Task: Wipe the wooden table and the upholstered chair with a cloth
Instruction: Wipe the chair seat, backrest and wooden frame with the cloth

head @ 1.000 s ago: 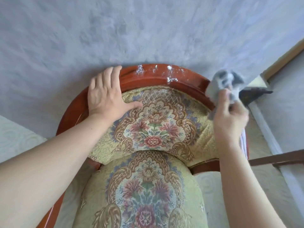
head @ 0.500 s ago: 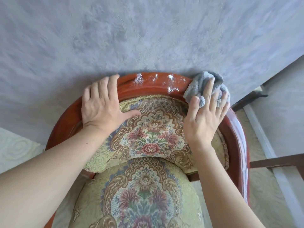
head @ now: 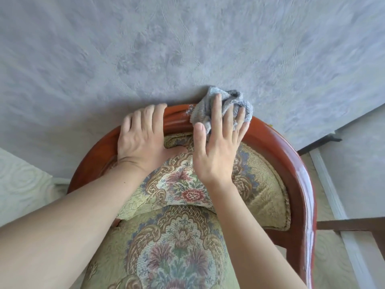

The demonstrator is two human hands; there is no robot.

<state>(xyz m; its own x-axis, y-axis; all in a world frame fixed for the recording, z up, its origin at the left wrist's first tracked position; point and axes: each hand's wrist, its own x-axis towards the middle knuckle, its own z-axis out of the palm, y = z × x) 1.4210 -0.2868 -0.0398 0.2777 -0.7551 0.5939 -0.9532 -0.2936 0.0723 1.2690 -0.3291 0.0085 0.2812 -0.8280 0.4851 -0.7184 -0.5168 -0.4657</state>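
The upholstered chair has a curved red-brown wooden top rail (head: 275, 142) and floral gold fabric on its backrest (head: 260, 184) and seat (head: 177, 247). A crumpled grey cloth (head: 224, 105) lies on the middle of the rail. My right hand (head: 216, 151) presses flat on the cloth with fingers spread over it. My left hand (head: 141, 138) rests palm down on the rail just left of the cloth, fingers draped over the top. The wooden table is out of sight.
A grey textured wall (head: 187, 49) stands right behind the chair's back. A white baseboard (head: 331, 197) runs along pale patterned floor (head: 23, 184) at the right, crossed by a dark wooden bar (head: 352, 224). A dark fitting (head: 320, 142) sits near the wall corner.
My right hand brought the cloth from the air at the right down onto the rail and slid it left along the top, over the white dust specks. My left hand stayed on the rail.
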